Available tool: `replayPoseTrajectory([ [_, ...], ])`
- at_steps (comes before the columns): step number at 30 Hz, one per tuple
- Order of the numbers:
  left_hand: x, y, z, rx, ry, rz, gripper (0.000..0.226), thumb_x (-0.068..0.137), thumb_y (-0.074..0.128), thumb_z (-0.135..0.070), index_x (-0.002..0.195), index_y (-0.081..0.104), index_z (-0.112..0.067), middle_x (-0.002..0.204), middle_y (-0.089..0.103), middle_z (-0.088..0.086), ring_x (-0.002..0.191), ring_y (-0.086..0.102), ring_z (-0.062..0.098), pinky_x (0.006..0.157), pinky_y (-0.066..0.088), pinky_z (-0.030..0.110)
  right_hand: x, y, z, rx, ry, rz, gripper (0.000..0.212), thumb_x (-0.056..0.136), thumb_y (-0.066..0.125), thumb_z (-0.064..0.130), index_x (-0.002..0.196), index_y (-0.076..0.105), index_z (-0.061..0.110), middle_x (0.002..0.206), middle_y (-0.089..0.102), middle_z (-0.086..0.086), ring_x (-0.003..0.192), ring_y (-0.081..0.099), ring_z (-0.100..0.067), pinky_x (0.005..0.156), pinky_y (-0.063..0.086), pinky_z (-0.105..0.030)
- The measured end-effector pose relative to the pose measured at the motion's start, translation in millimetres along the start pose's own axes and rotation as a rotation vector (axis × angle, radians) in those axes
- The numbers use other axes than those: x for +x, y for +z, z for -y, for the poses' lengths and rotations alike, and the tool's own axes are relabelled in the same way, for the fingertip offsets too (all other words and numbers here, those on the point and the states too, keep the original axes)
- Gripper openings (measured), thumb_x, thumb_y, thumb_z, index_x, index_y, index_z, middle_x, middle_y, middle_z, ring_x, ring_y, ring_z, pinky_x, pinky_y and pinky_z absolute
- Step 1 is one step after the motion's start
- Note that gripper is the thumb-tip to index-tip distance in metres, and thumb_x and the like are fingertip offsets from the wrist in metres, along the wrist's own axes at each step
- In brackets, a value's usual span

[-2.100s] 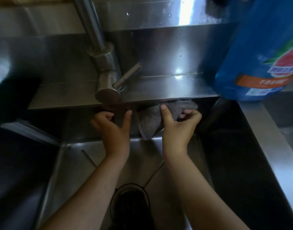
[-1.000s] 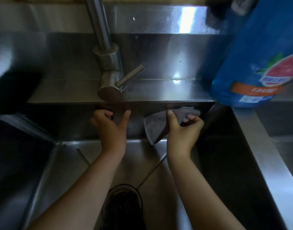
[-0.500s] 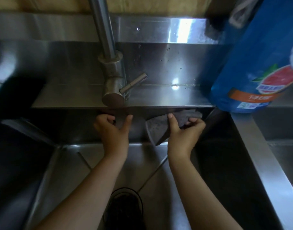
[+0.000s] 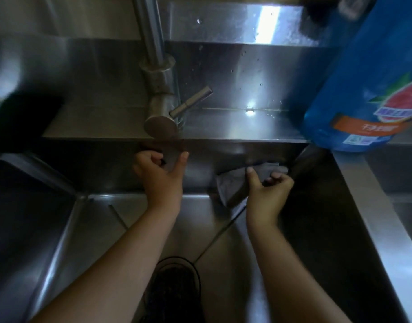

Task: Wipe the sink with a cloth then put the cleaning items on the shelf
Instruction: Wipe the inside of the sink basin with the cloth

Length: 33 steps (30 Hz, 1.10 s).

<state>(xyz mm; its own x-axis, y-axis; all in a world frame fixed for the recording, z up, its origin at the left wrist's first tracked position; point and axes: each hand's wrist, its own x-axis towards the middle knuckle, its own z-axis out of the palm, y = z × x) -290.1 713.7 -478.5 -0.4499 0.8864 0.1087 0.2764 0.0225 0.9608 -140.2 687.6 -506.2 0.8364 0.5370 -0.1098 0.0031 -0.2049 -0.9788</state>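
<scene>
I am looking down into a stainless steel sink (image 4: 373, 206). My right hand (image 4: 268, 194) grips a grey cloth (image 4: 233, 185) and holds it against the sink's back wall, just under the ledge and close to the right rear corner. My left hand (image 4: 160, 178) rests against the same wall below the faucet, fingers loosely curled, thumb stretched out, nothing in it. A large blue detergent bottle (image 4: 363, 89) with a grapefruit label stands on the ledge at the upper right.
The steel faucet (image 4: 158, 89) with its lever pointing right rises from the back ledge, above my left hand. A dark drain strainer (image 4: 174, 290) sits in the basin floor between my forearms. A dark object (image 4: 23, 120) lies on the left ledge. A second basin adjoins on the right.
My right hand has slid the cloth to the right along the back wall, toward the corner. My left hand has stayed in place under the faucet.
</scene>
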Motion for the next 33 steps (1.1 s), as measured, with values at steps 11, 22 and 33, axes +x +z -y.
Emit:
replayPoseTrajectory([
  [11,-1,1,0,-0.018,-0.008,-0.018,0.046,0.073,0.074,-0.020,0.079,0.031,-0.036,0.109,0.037,0.005,0.083,0.046,0.013,0.077,0.042,0.026,4,-13,38,0.118,-0.171,-0.046,0.040,0.079,0.072,0.015,0.102,0.040,0.018,0.112,0.050,-0.009,0.098,0.051,-0.012,0.081,0.039,-0.004],
  [22,-1,2,4,-0.048,0.012,-0.008,0.046,0.075,0.073,-0.016,0.080,0.031,-0.034,0.111,0.036,0.007,0.078,0.044,0.002,0.066,0.039,0.000,19,-1,-33,-0.194,-0.167,-0.112,0.054,0.084,0.067,0.015,0.124,0.040,-0.009,0.127,0.048,-0.027,0.119,0.049,-0.034,0.090,0.029,-0.011],
  [33,-1,3,4,-0.028,0.009,0.000,0.042,0.076,0.071,-0.015,0.083,0.032,-0.029,0.109,0.036,0.007,0.071,0.043,-0.002,0.064,0.037,0.000,22,3,-65,-0.482,-0.052,-0.008,0.063,0.088,0.062,0.025,0.130,0.033,-0.011,0.135,0.039,-0.029,0.128,0.039,-0.036,0.099,0.024,-0.026],
])
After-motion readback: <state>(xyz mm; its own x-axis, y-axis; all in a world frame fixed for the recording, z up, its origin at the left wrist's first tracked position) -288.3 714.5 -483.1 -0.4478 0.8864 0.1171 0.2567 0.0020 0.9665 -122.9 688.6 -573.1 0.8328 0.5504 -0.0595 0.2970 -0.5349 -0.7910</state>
